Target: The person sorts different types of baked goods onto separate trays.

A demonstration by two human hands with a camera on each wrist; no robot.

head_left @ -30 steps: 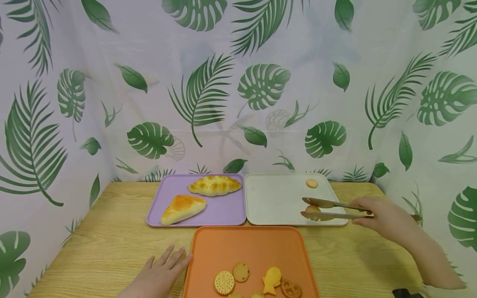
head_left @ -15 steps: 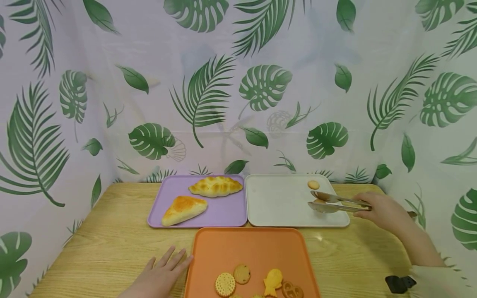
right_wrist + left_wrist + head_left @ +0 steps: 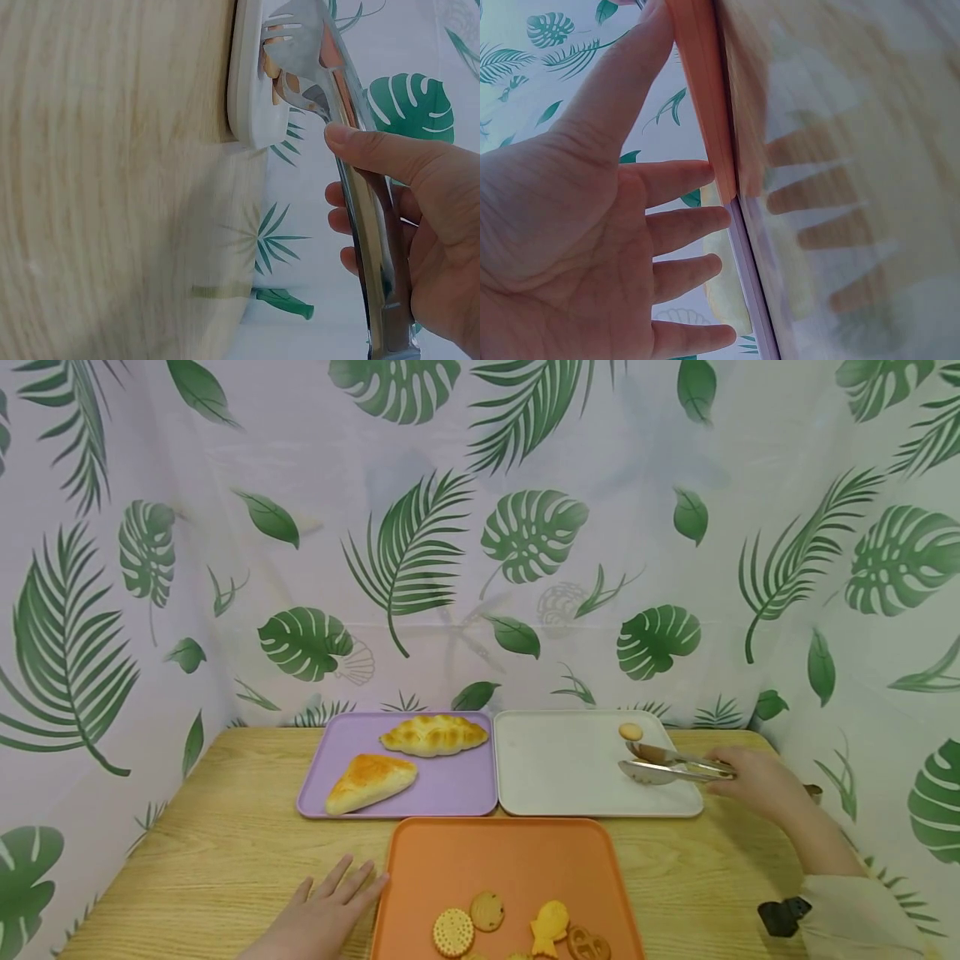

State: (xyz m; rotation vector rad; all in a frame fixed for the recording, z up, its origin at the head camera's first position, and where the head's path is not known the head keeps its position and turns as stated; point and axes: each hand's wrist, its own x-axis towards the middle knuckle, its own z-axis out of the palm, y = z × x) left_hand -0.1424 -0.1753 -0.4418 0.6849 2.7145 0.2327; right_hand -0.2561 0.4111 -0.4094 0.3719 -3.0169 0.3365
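My right hand (image 3: 757, 781) grips a pair of metal tongs (image 3: 367, 232) by the handles, thumb on one side and fingers on the other. The tong heads are low over the right part of the white tray (image 3: 555, 777). Brown-orange bits of a cookie (image 3: 273, 67) show behind the tong heads in the right wrist view; most of it is hidden. Just behind the tongs a small round cookie (image 3: 631, 732) lies on the tray. With fingers spread, my left hand (image 3: 322, 910) is at the left edge of the orange tray (image 3: 502, 852), its fingertips right at the rim.
A purple tray (image 3: 450, 789) left of the white one bears a braided bread (image 3: 433, 736) and a triangular bread (image 3: 371, 782). On the orange tray lie several cookies, including a fish-shaped cookie (image 3: 550, 927) and a pretzel (image 3: 587, 943). Leaf-printed cloth (image 3: 480, 568) encloses the table.
The tongs have moved right and slightly back over the white tray, where the cookie seen between their heads is now covered. My right forearm has shifted left. My left hand stays put.
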